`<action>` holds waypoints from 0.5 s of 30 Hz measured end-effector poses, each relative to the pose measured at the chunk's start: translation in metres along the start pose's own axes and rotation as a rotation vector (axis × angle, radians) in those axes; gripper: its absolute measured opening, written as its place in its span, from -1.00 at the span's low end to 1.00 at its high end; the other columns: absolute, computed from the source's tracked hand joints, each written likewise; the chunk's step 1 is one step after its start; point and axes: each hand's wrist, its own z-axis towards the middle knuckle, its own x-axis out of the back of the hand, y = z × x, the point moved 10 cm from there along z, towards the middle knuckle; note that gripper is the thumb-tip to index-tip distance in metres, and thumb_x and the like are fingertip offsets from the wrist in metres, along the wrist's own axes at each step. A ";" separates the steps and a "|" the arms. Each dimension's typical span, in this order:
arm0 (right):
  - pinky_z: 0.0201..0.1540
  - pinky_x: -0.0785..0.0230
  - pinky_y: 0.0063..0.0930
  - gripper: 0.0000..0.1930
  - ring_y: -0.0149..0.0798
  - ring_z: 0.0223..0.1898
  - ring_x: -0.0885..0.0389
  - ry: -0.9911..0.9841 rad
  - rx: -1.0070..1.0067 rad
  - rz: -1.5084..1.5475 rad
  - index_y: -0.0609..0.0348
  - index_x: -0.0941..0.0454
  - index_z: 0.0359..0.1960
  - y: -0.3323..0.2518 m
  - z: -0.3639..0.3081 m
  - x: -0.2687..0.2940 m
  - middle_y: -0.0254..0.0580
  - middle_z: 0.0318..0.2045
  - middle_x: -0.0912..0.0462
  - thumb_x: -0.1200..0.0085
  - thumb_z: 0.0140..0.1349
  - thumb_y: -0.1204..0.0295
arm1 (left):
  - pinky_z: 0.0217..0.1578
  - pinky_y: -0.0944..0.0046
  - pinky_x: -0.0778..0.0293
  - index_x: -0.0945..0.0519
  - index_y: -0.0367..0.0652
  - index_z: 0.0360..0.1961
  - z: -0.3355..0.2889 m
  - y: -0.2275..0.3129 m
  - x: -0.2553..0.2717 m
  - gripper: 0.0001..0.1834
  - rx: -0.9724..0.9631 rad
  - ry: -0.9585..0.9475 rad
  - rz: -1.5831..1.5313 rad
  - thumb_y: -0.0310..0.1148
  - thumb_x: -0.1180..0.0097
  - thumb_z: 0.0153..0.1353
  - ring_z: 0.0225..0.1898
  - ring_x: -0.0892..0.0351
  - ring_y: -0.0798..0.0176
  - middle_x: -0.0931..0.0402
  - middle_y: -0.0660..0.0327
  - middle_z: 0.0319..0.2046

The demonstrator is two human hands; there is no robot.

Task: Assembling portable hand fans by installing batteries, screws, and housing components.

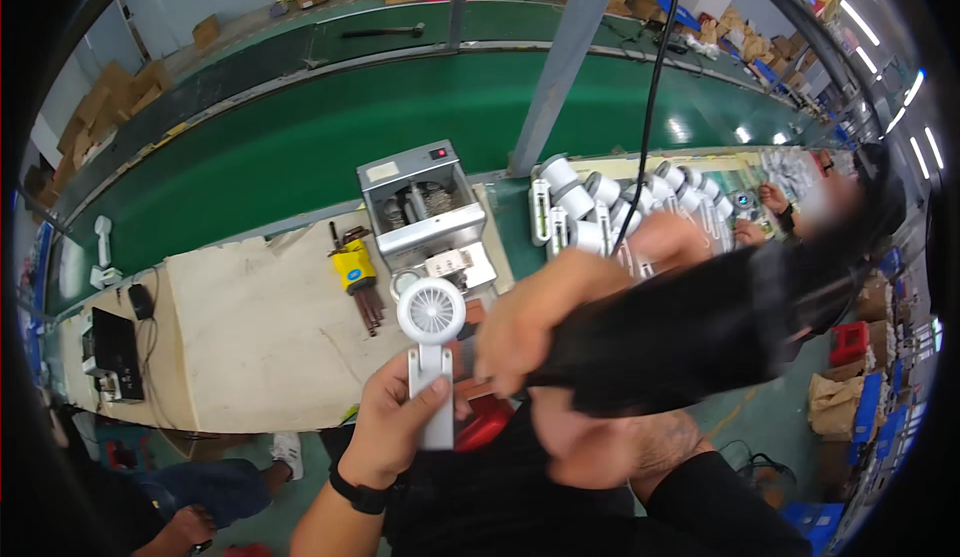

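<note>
My left hand [398, 412], with a black band at the wrist, is closed round the handle of a white handheld fan [432, 311]. Its round grilled head points up, and my thumb lies across the handle. Close to the fan's right side is my right hand [530, 312], blurred, with its fingers curled in. What it grips is hidden. A large blurred black shape [660, 342] covers much of the right side beside that hand. Just beyond the fan stands an open-topped grey metal screw feeder [425, 232] with small metal parts inside.
Left of the feeder lies a yellow item with brown sticks [354, 269]. White cylinders and handles [575, 200] crowd the bench at right, near a co-worker's hands [775, 197]. A black cable [655, 87] hangs down. Behind runs a green conveyor [300, 147]; another person sits lower left.
</note>
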 end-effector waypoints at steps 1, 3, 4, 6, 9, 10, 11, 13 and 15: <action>-0.36 -0.53 -0.18 -0.22 -0.11 -0.43 -0.62 0.054 0.036 -0.010 0.05 -0.08 0.29 -0.003 0.001 -0.003 -0.10 -0.37 -0.51 -0.39 0.23 0.18 | -0.23 0.31 -0.58 -0.44 -0.29 0.19 -0.006 -0.003 0.026 -0.57 -0.011 0.073 -0.127 -0.26 -0.16 0.45 -0.36 -0.63 0.28 -0.69 0.05 -0.19; -0.36 -0.53 -0.19 -0.20 -0.15 -0.42 -0.61 0.129 0.113 -0.068 0.06 -0.04 0.36 -0.035 0.002 0.008 -0.11 -0.34 -0.50 -0.34 0.29 0.16 | -0.42 0.36 -0.51 -0.38 -0.26 0.18 -0.004 0.003 0.036 -0.48 -0.039 0.077 -0.341 -0.02 -0.04 0.49 -0.52 -0.51 0.27 -0.67 -0.03 -0.17; -0.36 -0.51 -0.24 -0.21 -0.19 -0.42 -0.57 0.148 0.167 -0.100 0.05 0.00 0.41 -0.051 0.001 0.015 -0.11 -0.30 -0.45 -0.26 0.33 0.14 | -0.42 0.36 -0.51 -0.38 -0.26 0.18 -0.004 0.002 0.042 -0.48 -0.043 0.074 -0.321 -0.02 -0.04 0.49 -0.52 -0.51 0.27 -0.67 -0.03 -0.17; -0.37 -0.46 -0.33 -0.21 -0.27 -0.41 -0.50 0.174 0.252 -0.102 0.03 0.08 0.49 -0.054 -0.003 0.026 -0.12 -0.22 -0.35 -0.12 0.41 0.11 | -0.55 0.36 -0.44 -0.37 -0.24 0.11 -0.021 0.017 0.033 -0.44 -0.106 -0.360 -0.741 0.10 0.02 0.49 -0.57 -0.47 0.32 -0.64 0.01 -0.20; -0.43 -0.44 -0.38 -0.25 -0.30 -0.50 -0.48 0.228 0.178 -0.147 0.05 0.02 0.40 -0.034 -0.011 0.036 -0.11 -0.30 -0.37 -0.19 0.35 0.17 | -0.65 0.37 -0.38 -0.35 -0.19 -0.02 -0.032 0.029 0.036 -0.43 -0.172 -0.415 -0.824 0.19 0.06 0.47 -0.62 -0.46 0.35 -0.57 0.13 -0.36; -0.45 -0.44 -0.39 -0.24 -0.31 -0.52 -0.48 0.251 0.131 -0.149 0.04 0.03 0.38 -0.026 -0.014 0.038 -0.12 -0.33 -0.39 -0.22 0.32 0.19 | -0.65 0.37 -0.39 -0.34 -0.18 -0.06 -0.036 0.038 0.035 -0.43 -0.209 -0.475 -0.894 0.20 0.05 0.46 -0.62 -0.47 0.35 -0.55 0.17 -0.40; -0.45 -0.44 -0.39 -0.24 -0.31 -0.52 -0.48 0.250 0.131 -0.137 0.04 0.03 0.38 -0.024 -0.017 0.037 -0.12 -0.33 -0.39 -0.22 0.32 0.19 | -0.65 0.37 -0.41 -0.34 -0.17 -0.08 -0.036 0.040 0.035 -0.45 -0.220 -0.478 -0.910 0.19 0.04 0.46 -0.61 -0.49 0.34 -0.53 0.19 -0.43; -0.45 -0.52 -0.36 -0.10 -0.30 -0.53 -0.53 0.388 -0.024 -0.081 0.10 0.02 0.26 -0.008 -0.028 0.048 -0.14 -0.37 -0.44 -0.46 0.09 0.25 | -0.66 0.39 -0.45 -0.37 -0.17 -0.11 -0.037 0.049 0.034 -0.48 -0.236 -0.476 -0.890 0.14 -0.03 0.45 -0.61 -0.52 0.36 -0.54 0.20 -0.45; -0.45 -0.52 -0.37 -0.10 -0.30 -0.53 -0.54 0.386 -0.033 -0.097 0.12 0.02 0.25 -0.009 -0.031 0.045 -0.14 -0.37 -0.44 -0.46 0.08 0.25 | -0.66 0.41 -0.49 -0.40 -0.17 -0.14 -0.039 0.056 0.029 -0.52 -0.246 -0.482 -0.874 0.09 -0.10 0.43 -0.61 -0.55 0.38 -0.56 0.22 -0.46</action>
